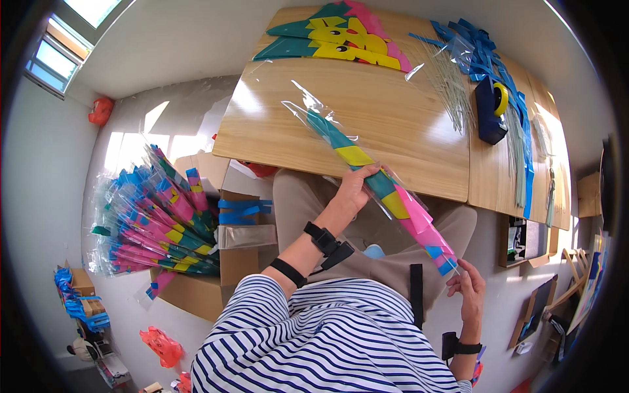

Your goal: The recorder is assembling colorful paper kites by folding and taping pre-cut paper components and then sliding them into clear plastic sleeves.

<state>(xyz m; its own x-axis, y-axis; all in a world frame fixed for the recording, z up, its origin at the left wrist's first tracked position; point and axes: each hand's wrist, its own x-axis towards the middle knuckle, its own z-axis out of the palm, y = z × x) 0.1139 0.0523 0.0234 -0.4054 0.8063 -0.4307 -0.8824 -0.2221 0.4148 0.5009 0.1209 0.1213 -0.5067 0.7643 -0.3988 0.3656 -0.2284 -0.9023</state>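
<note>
A rolled-up kite [406, 204] in green, yellow, pink and blue, inside a clear plastic sleeve [306, 99], slants across my lap. Its far end lies over the near part of the wooden table [288, 118]. My left hand [356, 188] is closed around the roll near its middle. At the near right end, by the blue and pink tip, my right hand [466, 281] pinches the end of the roll or its sleeve; exactly what lies between the fingertips is too small to tell.
Flat kite sheets [354, 46] lie at the table's far side, near thin rods [452, 92], blue ribbons [481, 49] and a tape dispenser [491, 111]. A cardboard box [196, 291] full of sleeved rolled kites [167, 219] stands left. A red bag [161, 347] is on the floor.
</note>
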